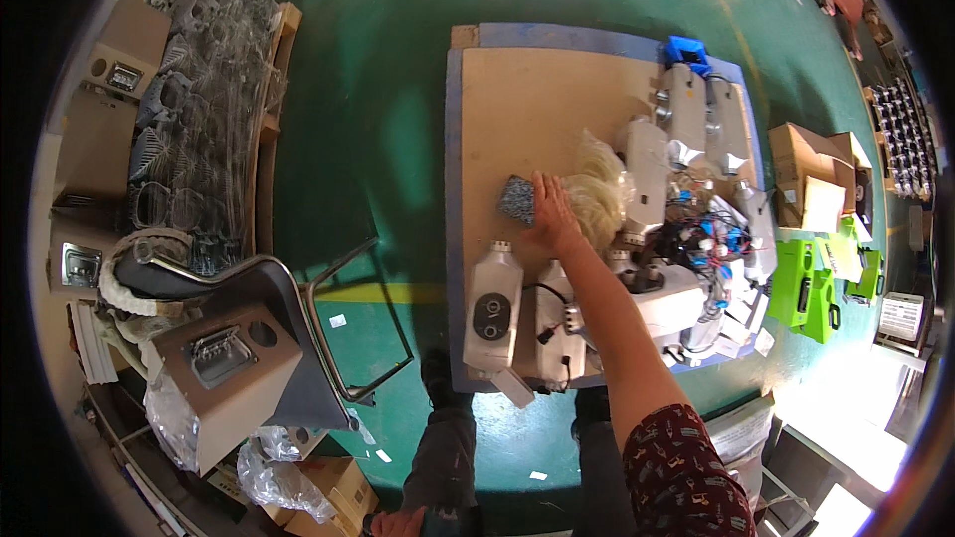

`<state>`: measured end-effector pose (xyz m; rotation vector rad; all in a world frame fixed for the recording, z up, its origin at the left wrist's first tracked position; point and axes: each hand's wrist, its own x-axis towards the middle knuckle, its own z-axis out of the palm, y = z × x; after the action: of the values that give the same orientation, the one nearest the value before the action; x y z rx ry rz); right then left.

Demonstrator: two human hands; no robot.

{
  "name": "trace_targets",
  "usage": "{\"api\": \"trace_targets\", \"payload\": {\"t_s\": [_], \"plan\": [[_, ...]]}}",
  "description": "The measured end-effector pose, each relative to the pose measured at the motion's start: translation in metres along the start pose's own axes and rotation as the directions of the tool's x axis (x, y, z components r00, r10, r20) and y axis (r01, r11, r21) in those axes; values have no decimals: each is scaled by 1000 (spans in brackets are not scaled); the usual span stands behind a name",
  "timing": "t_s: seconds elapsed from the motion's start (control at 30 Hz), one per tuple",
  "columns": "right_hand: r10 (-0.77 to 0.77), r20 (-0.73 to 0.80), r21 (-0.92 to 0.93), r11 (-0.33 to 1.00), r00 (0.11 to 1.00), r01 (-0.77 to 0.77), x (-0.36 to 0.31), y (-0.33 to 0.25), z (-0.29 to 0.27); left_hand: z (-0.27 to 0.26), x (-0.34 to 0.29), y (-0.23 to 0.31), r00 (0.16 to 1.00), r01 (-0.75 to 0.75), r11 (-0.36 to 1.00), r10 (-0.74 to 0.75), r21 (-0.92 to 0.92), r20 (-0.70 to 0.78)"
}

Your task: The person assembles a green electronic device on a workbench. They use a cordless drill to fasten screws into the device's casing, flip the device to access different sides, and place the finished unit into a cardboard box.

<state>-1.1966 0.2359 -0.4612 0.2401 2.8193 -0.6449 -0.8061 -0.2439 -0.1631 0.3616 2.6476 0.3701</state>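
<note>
My right hand (557,214) reaches over the table with its fingers stretched out. Its fingertips lie right beside a folded grey-blue speckled cloth (517,199); whether they touch it I cannot tell. Against the other side of the hand is a heap of clear yellowish plastic bags (597,197). At the lower edge, my left hand (398,524) is partly in view, closed around something dark that I cannot make out. Nearer to me on the table are a white bottle-shaped device (492,308) with a black oval panel and a similar white device (559,343) with a black cable.
More white devices (686,109) and a tangle of wires with blue connectors (711,239) crowd the table's right side. A blue bin (686,53) sits at its far corner. On the left stands a metal-framed chair (288,338) bearing a box. Green cases (804,288) lie right.
</note>
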Motion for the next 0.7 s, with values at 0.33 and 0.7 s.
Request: {"api": "trace_targets", "payload": {"t_s": [0.33, 0.7], "plan": [[113, -6, -284, 953, 994, -110, 56, -1, 69, -29, 25, -14, 984, 125, 987, -111, -98, 140], [131, -46, -159, 978, 990, -137, 62, -9, 80, -35, 39, -15, 982, 124, 984, -102, -132, 161]]}}
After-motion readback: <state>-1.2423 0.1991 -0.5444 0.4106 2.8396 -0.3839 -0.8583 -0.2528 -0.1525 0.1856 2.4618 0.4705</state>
